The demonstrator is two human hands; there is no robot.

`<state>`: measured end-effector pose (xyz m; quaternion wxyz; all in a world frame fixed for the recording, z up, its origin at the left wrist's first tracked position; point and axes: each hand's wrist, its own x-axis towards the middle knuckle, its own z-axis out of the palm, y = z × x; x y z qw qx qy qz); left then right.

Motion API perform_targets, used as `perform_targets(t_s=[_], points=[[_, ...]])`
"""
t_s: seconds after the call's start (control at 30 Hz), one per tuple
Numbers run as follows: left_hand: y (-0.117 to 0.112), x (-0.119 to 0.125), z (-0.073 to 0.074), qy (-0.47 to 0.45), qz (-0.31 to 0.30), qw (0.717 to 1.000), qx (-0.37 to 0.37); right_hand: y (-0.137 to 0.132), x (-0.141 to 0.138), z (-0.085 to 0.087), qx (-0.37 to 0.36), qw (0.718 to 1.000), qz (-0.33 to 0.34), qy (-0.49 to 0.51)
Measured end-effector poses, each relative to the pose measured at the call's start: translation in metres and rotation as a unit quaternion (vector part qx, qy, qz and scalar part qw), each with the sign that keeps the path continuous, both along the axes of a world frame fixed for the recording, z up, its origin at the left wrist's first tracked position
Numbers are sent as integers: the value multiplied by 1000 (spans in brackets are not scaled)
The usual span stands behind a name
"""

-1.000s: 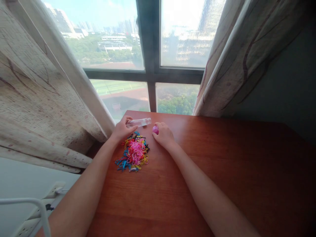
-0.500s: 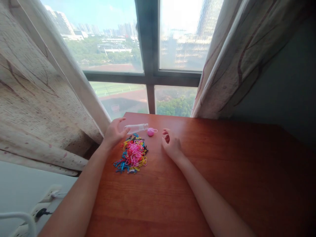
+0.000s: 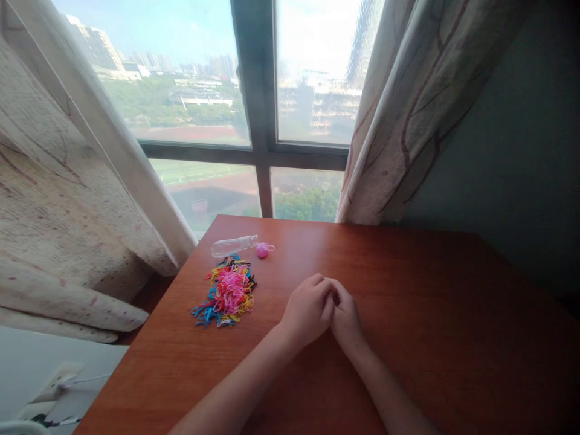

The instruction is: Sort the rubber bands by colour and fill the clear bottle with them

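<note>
My left hand [image 3: 310, 306] and my right hand [image 3: 347, 317] rest together low over the table, fingers curled and touching each other. No object shows in either, though their inner sides are hidden. To their left lies a heap of small looped pieces [image 3: 231, 291] in pink, red, yellow, blue and black, too small to name surely. Behind the heap a clear bottle [image 3: 233, 246] lies on its side, its narrow neck pointing right. Beside that neck sits a round pink piece with a loop [image 3: 262, 250], looking like a cap. Both hands are apart from all of these.
The brown wooden table [image 3: 408, 290] reaches back to a window [image 3: 265, 157]. Curtains hang at the left [image 3: 90, 181] and right [image 3: 385, 121]. At the lower left, below the table edge, a wall socket [image 3: 57, 383] has cords plugged in.
My left hand has left the clear bottle and come right and nearer to me. My right hand has also come nearer, and the two now touch. The view has shifted slightly.
</note>
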<state>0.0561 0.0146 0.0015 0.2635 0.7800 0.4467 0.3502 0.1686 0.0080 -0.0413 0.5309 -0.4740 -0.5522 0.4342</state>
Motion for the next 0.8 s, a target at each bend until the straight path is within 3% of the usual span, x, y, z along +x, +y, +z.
perform_targets(t_s=[0.2, 0.33, 0.43, 0.57, 0.67, 0.8], points=[[4, -5, -23, -22, 26, 999, -2, 4, 3, 5, 32, 988, 11, -148], [-4, -19, -20, -17, 7, 1000, -6, 3, 0, 3, 69, 980, 39, -183], [-11, -35, -12, 67, 55, 996, 31, 1, 1, 3, 88, 974, 51, -203], [-24, -80, -3, 221, 245, 934, 137, 1, 1, 4, 84, 976, 52, -196], [-30, -119, -2, 298, 351, 877, 138, 1, 0, 5, 86, 976, 55, -194], [-27, -146, -6, 344, 328, 871, 127, 0, 0, 5, 91, 973, 56, -206]])
